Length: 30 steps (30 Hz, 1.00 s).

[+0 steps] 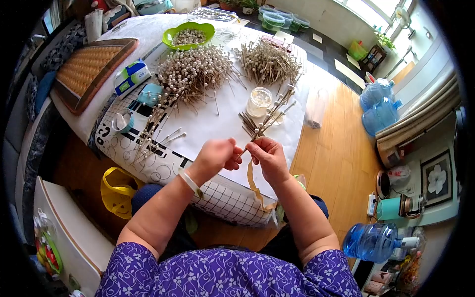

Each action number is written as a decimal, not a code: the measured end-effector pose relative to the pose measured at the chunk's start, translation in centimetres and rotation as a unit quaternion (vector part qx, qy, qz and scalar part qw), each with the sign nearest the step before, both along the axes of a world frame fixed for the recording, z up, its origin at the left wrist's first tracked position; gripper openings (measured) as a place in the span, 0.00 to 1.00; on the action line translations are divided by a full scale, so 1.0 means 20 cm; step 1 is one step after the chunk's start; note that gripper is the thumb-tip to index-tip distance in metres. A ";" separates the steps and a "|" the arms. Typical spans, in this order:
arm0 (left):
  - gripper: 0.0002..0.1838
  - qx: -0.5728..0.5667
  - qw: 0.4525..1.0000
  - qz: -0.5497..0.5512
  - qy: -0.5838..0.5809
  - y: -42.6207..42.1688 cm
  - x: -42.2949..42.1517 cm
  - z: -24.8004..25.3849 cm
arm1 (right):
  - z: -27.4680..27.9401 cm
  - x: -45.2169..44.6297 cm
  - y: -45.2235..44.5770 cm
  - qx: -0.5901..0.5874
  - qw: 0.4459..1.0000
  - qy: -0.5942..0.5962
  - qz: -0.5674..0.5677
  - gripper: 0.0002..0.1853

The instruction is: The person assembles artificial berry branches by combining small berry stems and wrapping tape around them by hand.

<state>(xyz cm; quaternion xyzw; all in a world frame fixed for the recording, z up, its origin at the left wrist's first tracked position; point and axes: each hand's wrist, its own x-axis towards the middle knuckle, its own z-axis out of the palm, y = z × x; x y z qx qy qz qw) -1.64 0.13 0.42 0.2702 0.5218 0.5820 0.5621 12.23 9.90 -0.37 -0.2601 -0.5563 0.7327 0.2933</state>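
A brown stem with white buds (pixel 272 118) slants up and away from between my hands. My right hand (pixel 268 157) is closed in a pinch around its lower part. My left hand (pixel 216 157), slightly blurred, has its fingers curled at the stem's bottom end. From the hands hangs a narrow tan strip of tape (pixel 253 182), trailing down to the table's front edge. Just beyond lies a small bundle of short bare sticks (pixel 246 123), partly behind the held stem. Near it stands an open clear jar (pixel 259 102) with pale contents.
Behind are a large heap of white-budded stems (pixel 190 74) and a second heap (pixel 269 62). A green bowl (pixel 188 36) holds loose buds. At left are a tissue pack (pixel 132 78), a small tin (pixel 122 121) and loose budded stems (pixel 156 141). A yellow bag (pixel 117 193) sits below.
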 end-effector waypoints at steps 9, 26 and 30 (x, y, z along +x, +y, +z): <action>0.11 0.000 0.992 -0.110 -0.055 0.01 -0.01 -0.01 | 0.02 0.01 0.00 0.020 0.999 -0.009 0.046 0.08; 0.05 0.132 0.885 0.010 0.446 -0.01 0.07 -0.04 | -0.02 -0.03 -0.05 0.012 1.000 0.009 -0.014 0.08; 0.08 0.035 0.997 -0.039 0.059 0.00 0.04 -0.01 | -0.01 -0.01 -0.04 0.035 0.999 0.007 0.018 0.09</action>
